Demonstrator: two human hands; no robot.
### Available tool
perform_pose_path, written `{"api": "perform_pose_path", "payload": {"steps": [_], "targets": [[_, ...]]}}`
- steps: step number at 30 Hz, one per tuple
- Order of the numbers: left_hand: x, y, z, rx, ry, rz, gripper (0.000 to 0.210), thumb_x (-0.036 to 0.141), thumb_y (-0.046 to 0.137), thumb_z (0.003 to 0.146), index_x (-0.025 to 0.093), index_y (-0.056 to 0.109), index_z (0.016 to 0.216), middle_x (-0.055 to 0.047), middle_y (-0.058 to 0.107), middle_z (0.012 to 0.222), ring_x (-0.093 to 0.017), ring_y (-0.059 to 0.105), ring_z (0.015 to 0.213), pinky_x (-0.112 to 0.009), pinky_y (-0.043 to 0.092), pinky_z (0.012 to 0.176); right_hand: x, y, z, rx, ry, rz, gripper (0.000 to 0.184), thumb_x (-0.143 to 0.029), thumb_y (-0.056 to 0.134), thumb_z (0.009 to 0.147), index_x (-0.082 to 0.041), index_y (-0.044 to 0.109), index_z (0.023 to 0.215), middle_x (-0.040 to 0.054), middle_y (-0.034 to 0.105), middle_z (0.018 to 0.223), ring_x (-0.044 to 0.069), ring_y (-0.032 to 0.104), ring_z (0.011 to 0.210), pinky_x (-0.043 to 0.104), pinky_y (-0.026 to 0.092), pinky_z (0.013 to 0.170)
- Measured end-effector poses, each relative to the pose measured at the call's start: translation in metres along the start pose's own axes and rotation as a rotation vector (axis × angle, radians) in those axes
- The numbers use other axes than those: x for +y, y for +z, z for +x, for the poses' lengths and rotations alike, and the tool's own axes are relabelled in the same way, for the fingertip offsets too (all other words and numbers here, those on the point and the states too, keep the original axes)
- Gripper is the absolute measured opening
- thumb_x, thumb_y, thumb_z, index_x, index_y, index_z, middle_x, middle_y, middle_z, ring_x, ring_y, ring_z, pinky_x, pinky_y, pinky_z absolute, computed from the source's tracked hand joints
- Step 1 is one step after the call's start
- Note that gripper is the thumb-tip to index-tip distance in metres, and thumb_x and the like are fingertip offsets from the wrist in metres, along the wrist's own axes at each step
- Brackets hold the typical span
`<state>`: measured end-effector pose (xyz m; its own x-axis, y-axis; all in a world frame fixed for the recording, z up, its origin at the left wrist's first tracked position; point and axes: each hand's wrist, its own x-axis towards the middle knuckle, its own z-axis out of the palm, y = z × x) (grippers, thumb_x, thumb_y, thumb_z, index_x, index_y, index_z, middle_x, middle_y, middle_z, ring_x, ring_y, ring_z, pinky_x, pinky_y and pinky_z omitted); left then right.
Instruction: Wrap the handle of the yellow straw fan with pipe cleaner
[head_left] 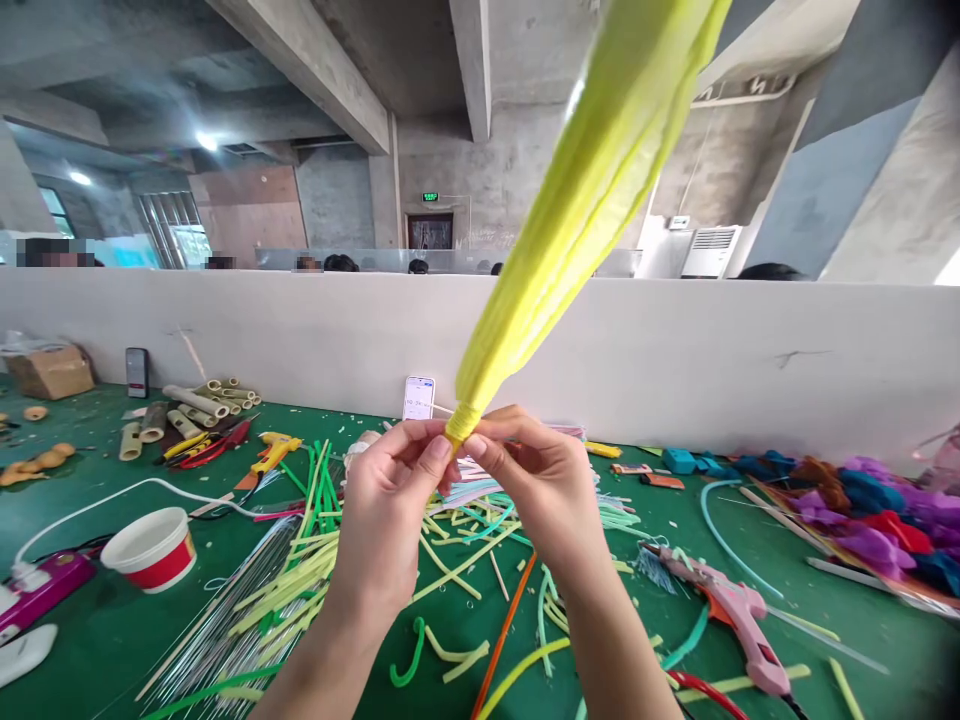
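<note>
A long bundle of yellow crepe-like material [570,215] rises from my hands, leaning to the upper right and running out of the top of the head view. Its lower end is gathered into a narrow, wrapped-looking neck. My left hand [397,490] pinches this neck between thumb and fingertips. From the other side, my right hand [536,480] closes its thumb and forefinger on the same neck. What lies inside the gathered end is hidden by my fingers. Below the hands, pale yellow-green fuzzy stems [292,585] and darker green stems [319,490] are strewn on the table.
On the green table [247,620] stand a paper cup [154,550], a purple power strip [52,590], a yellow glue gun [276,452] and a pink glue gun [739,610]. A phone [418,398] leans on the white partition [315,330]. Coloured bundles [874,540] lie right, bamboo pieces [199,405] left.
</note>
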<state>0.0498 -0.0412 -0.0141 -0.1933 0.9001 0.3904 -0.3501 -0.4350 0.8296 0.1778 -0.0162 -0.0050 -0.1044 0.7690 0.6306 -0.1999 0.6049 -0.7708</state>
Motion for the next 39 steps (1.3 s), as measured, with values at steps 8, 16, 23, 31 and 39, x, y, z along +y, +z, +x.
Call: {"api": "perform_pose_path", "payload": {"steps": [8, 16, 23, 31, 39], "targets": [[0.012, -0.006, 0.002, -0.273, -0.300, -0.133, 0.012, 0.026, 0.078, 0.082, 0.015, 0.076, 0.086, -0.003, 0.064, 0.068, -0.005, 0.049, 0.055, -0.015, 0.036, 0.049, 0.004, -0.018, 0.005, -0.177, 0.169, 0.182, 0.018, -0.034, 0.086, 0.073, -0.027, 0.080, 0.089, 0.0008, 0.076, 0.081, 0.018, 0.069, 0.074, 0.035, 0.059, 0.075], [0.005, -0.003, 0.006, -0.284, -0.339, -0.127, 0.015, 0.030, 0.076, 0.083, 0.016, 0.073, 0.082, -0.004, 0.067, 0.074, -0.008, 0.056, 0.058, -0.018, 0.045, 0.051, -0.001, -0.020, 0.005, -0.154, 0.052, 0.092, 0.009, -0.034, 0.080, 0.080, -0.025, 0.079, 0.083, 0.0011, 0.070, 0.078, 0.018, 0.066, 0.075, 0.032, 0.056, 0.069], [-0.003, -0.002, -0.003, -0.115, 0.504, 0.879, 0.016, 0.029, 0.058, 0.096, 0.018, 0.067, 0.101, -0.007, 0.074, 0.091, -0.018, 0.069, 0.080, -0.028, 0.053, 0.071, 0.009, -0.014, 0.006, -0.009, 0.091, 0.080, 0.023, -0.040, 0.085, 0.072, -0.021, 0.073, 0.075, 0.0017, 0.068, 0.077, 0.019, 0.062, 0.076, 0.032, 0.052, 0.070], [-0.018, -0.003, 0.002, -0.081, 0.806, 1.217, 0.014, 0.014, 0.049, 0.098, 0.015, 0.061, 0.106, -0.008, 0.067, 0.088, -0.020, 0.066, 0.080, -0.030, 0.050, 0.070, 0.007, -0.010, 0.005, 0.066, 0.294, 0.147, 0.028, -0.039, 0.089, 0.067, -0.019, 0.069, 0.066, -0.0017, 0.062, 0.066, 0.011, 0.050, 0.061, 0.024, 0.040, 0.059], [-0.016, -0.003, -0.001, -0.029, 0.837, 1.173, 0.021, 0.016, 0.050, 0.098, 0.012, 0.065, 0.112, -0.009, 0.068, 0.089, -0.020, 0.064, 0.081, -0.030, 0.047, 0.072, 0.006, -0.011, 0.004, 0.024, 0.345, 0.227, 0.027, -0.038, 0.088, 0.068, -0.018, 0.072, 0.064, -0.0057, 0.052, 0.056, 0.006, 0.033, 0.049, 0.022, 0.025, 0.046]]}}
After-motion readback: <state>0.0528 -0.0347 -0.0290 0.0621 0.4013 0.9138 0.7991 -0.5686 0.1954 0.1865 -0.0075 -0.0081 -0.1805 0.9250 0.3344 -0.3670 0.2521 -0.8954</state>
